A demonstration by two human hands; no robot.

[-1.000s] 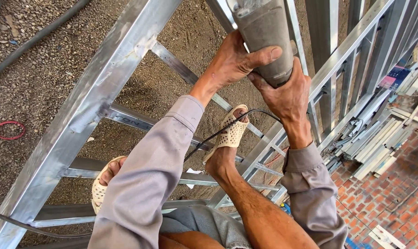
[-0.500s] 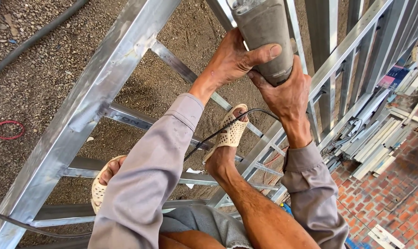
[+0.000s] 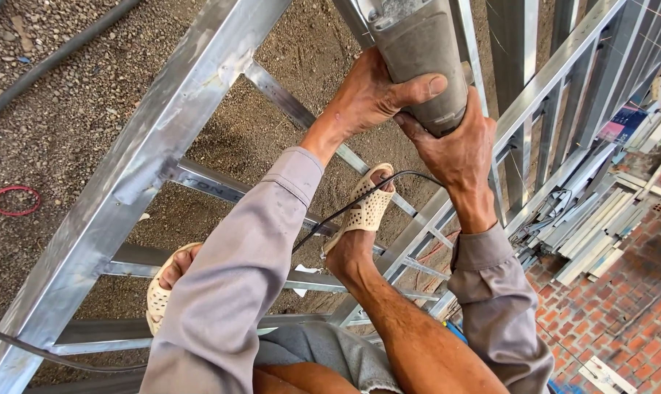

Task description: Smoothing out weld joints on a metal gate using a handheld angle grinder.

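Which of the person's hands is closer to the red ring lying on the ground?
Left. The left hand grips the grey power tool on the side facing the red ring; the right hand holds the tool's far side, farther away.

- Outdoor construction site, seen from up on a galvanised steel truss frame [image 3: 162,138].
- Bare gravel ground [image 3: 46,95] well below the fingers [image 3: 418,84].
- Stacked metal profiles [image 3: 600,233] and brick paving [image 3: 636,314] lower right of them.
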